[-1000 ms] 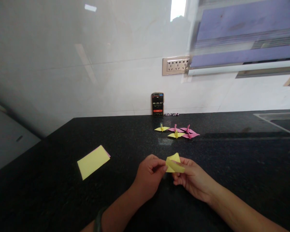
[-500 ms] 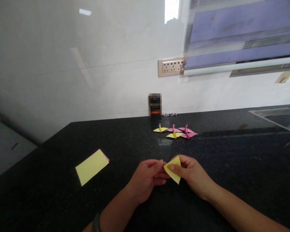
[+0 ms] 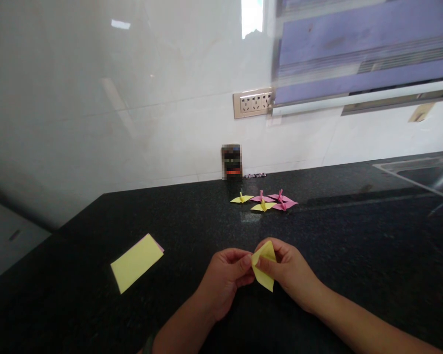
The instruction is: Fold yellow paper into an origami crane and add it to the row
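Observation:
A folded piece of yellow paper (image 3: 266,278) is held between my two hands above the dark countertop. My left hand (image 3: 227,275) pinches its left corner between thumb and fingers. My right hand (image 3: 290,270) grips the paper from the right, thumb pressed on its front and fingers behind it. Beyond my hands stand several small folded paper cranes: yellow cranes (image 3: 263,206) and pink cranes (image 3: 285,205), close together with some touching or overlapping in view. The fingers behind the paper are partly hidden.
A stack of yellow paper (image 3: 136,263), with a pink edge showing beneath, lies left on the black countertop (image 3: 184,221). A blurred-out dark box (image 3: 232,162) leans near the wall beside a beaded strip (image 3: 255,175). A sink (image 3: 424,172) is at the right, sockets (image 3: 253,103) above.
My left thumb and fingers have closed on the paper's left corner. The paper has turned slightly and bends more in my right hand. The view has shifted a little.

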The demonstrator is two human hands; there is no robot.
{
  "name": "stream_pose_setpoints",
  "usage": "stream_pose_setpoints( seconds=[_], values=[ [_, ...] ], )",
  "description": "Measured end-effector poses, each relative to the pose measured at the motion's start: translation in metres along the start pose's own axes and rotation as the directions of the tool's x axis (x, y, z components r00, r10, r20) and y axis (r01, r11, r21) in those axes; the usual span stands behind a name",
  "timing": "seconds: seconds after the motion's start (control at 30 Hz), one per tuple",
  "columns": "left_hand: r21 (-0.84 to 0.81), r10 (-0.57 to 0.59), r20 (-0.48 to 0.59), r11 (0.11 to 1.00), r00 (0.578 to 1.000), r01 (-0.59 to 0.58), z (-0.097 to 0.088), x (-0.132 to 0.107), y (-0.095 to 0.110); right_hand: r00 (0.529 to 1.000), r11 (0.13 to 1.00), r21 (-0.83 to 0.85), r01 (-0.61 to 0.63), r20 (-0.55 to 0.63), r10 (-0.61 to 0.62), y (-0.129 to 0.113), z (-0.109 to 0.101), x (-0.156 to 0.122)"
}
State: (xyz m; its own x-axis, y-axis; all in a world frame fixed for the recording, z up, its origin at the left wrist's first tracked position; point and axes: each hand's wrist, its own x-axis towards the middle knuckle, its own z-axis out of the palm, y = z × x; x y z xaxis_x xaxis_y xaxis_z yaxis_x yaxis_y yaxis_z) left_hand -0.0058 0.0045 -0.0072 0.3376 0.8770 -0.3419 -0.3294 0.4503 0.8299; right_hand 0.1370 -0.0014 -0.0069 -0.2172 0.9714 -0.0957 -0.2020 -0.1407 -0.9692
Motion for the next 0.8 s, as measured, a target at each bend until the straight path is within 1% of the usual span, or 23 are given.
stream_pose_setpoints(
  seconds=[0.1, 0.2, 0.33, 0.43, 0.5, 0.7, 0.8],
  values=[
    [0.012, 0.015, -0.032, 1.000, 0.999, -0.014, 0.0002, 0.0001, -0.0012, 1.000, 1.000, -0.025, 0.012, -0.004, -0.012, 0.0005, 0.0010, -0.0002],
    [0.044, 0.056, -0.079, 0.998, 0.995, -0.052, 0.0013, -0.0001, -0.0019, 0.999, 0.999, -0.024, 0.041, -0.001, -0.041, 0.0014, 0.0021, 0.0006],
    [0.149, 0.120, -0.122, 0.984, 0.985, -0.101, 0.0039, -0.0010, -0.0011, 0.998, 0.998, -0.011, 0.064, -0.008, -0.064, 0.0028, 0.0023, 0.0020],
    [0.230, 0.135, -0.112, 0.967, 0.984, -0.107, 0.0047, -0.0016, -0.0004, 0.998, 0.997, -0.026, 0.068, -0.016, -0.068, 0.0045, 0.0003, 0.0025],
    [0.253, 0.138, -0.100, 0.961, 0.985, -0.109, 0.0044, -0.0017, -0.0003, 0.996, 0.995, -0.054, 0.084, -0.011, -0.085, 0.0063, -0.0021, 0.0026],
    [0.278, 0.152, -0.071, 0.952, 0.986, -0.127, 0.0039, -0.0021, 0.0003, 0.992, 0.980, -0.157, 0.119, -0.018, -0.124, 0.0097, -0.0064, 0.0033],
    [0.252, 0.145, -0.063, 0.960, 0.987, -0.125, 0.0045, -0.0027, 0.0009, 0.989, 0.969, -0.203, 0.140, -0.013, -0.145, 0.0071, -0.0054, 0.0032]
  ],
)
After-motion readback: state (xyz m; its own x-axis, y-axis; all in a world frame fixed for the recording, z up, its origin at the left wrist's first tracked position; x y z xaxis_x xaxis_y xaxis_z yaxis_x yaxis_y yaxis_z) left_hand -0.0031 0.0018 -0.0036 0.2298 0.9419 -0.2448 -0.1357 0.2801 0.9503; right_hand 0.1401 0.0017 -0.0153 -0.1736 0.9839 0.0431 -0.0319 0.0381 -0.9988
